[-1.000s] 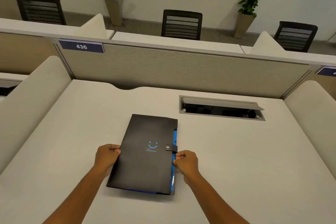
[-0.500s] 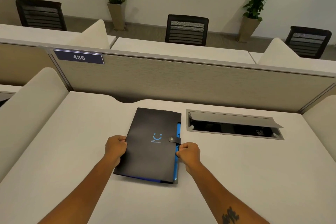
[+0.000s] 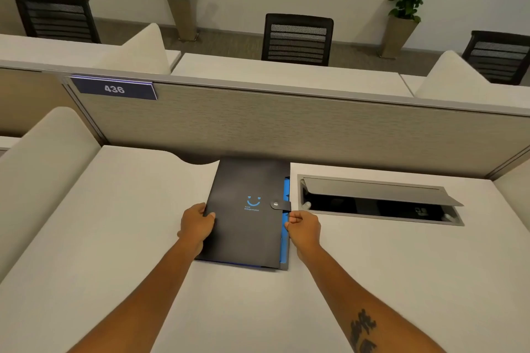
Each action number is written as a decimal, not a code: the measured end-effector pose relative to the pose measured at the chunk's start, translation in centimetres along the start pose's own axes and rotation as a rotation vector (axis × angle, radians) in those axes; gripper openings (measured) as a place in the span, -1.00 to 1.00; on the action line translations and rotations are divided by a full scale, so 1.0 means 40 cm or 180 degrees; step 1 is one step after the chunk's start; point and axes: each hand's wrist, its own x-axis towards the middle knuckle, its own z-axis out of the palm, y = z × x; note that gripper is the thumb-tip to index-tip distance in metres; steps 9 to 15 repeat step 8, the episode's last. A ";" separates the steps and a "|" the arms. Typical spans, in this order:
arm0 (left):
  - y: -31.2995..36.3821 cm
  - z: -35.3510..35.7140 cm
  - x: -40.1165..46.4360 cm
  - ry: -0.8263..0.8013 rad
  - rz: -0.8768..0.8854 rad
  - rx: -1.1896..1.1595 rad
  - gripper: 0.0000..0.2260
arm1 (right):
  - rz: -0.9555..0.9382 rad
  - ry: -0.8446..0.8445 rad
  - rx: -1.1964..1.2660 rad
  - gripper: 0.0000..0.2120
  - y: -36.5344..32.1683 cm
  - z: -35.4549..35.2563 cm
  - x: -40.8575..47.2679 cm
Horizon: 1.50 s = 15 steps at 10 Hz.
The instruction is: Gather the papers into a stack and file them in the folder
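A black folder (image 3: 246, 226) with a blue smiley print lies closed on the white desk (image 3: 114, 223), its snap strap fastened on the right edge. Blue inner pockets show along its right side. The folder's far end touches the partition. My left hand (image 3: 198, 225) grips the folder's left edge. My right hand (image 3: 304, 228) is curled against its right edge just below the strap. No loose papers are visible.
An open cable hatch (image 3: 378, 200) with a raised metal lid sits in the desk right of the folder. A grey partition (image 3: 286, 126) with a "436" label (image 3: 114, 89) closes off the far side. Curved white side dividers flank the desk. Chairs and potted plants stand beyond.
Both hands have slid the folder away from me across the desk until its far end reaches the partition. The grip on both edges is unchanged.
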 end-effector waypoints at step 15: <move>-0.095 -0.032 -0.138 0.0145 0.0232 0.0335 -0.45 | -0.0260 -0.0308 -0.0479 -0.72 0.055 -0.078 -0.078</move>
